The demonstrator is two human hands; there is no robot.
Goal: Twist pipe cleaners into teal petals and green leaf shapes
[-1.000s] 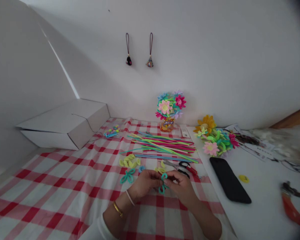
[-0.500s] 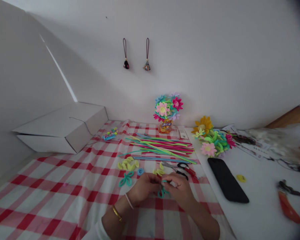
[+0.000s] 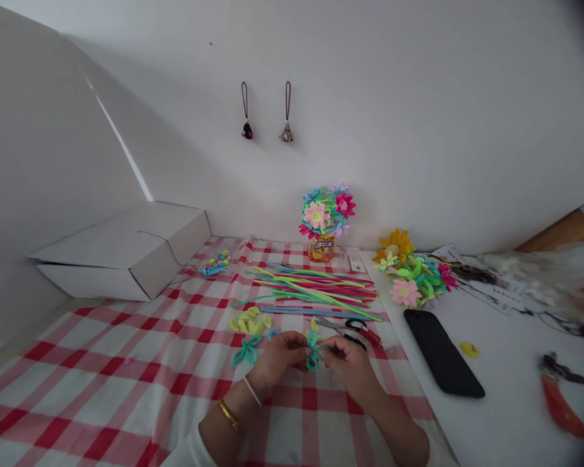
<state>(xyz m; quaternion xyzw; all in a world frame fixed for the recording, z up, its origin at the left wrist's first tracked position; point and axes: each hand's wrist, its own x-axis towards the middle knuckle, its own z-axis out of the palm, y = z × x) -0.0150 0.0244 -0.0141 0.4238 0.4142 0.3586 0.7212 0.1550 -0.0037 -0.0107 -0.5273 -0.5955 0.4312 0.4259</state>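
- While the head view is pretty cluttered, the left hand [image 3: 281,360] is easy to spot, thumb and fingers clamped on a teal looped piece [image 3: 313,357] over the near-middle of the checked cloth [image 3: 102,389].
- Right hand [image 3: 353,364] is pinching that same piece from the other side.
- Just past them it gets kinda crowded: scissors [image 3: 355,323] with black handles, partly blocked by the right hand, a red thing [image 3: 368,333] beside those, and some yellow bits [image 3: 314,323] right behind the held piece.
- Left of the left hand lies a second teal piece [image 3: 246,351], with a yellow pile [image 3: 250,320] behind it and a blue coil [image 3: 273,334] mostly hidden by the hand.
- Farther back, colorful stems [image 3: 316,287] sprawl crosswise in front of a bouquet [image 3: 327,211] in an orange container [image 3: 322,248].
- Over on the right, the white surface [image 3: 496,428] has a black phone [image 3: 442,353], a yellow disc [image 3: 470,349], a red-handled tool [image 3: 563,405] and loose flowers [image 3: 413,275].
- White box [image 3: 126,250] sits way off left.
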